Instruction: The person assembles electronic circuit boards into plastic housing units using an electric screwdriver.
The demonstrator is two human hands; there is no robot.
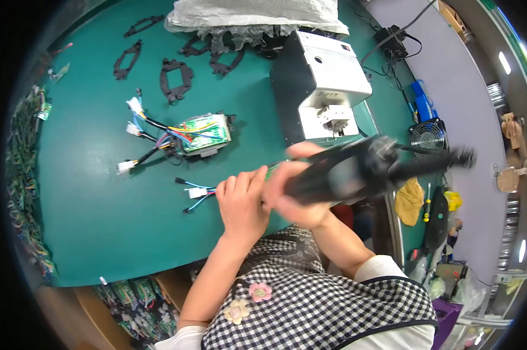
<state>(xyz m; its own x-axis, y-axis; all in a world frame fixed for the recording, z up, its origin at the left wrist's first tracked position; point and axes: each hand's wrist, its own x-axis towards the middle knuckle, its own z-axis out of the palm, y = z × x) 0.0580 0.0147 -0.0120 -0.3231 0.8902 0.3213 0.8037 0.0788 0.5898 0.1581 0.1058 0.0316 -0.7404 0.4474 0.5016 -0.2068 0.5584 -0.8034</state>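
Observation:
My right hand [298,198] is wrapped round a black electric screwdriver [351,175], smeared by motion and lying sideways, pointing to the right. Close beside it, my left hand [243,204] is closed on a small wired circuit board near the table's front edge. Most of that board is hidden under my fingers; its blue and red wires with a white connector [198,192] stick out to the left. Farther back lies another green circuit board [208,133] in a dark frame, its coloured wires ending in white connectors [134,105].
A white and black screw feeder [333,70] stands behind my right hand. Several black plastic frames [176,81] lie on the green table [100,216] at the back, near a white bag [252,14]. Many boards [27,169] line the left edge. At right are a fan [428,137] and cloth [409,201].

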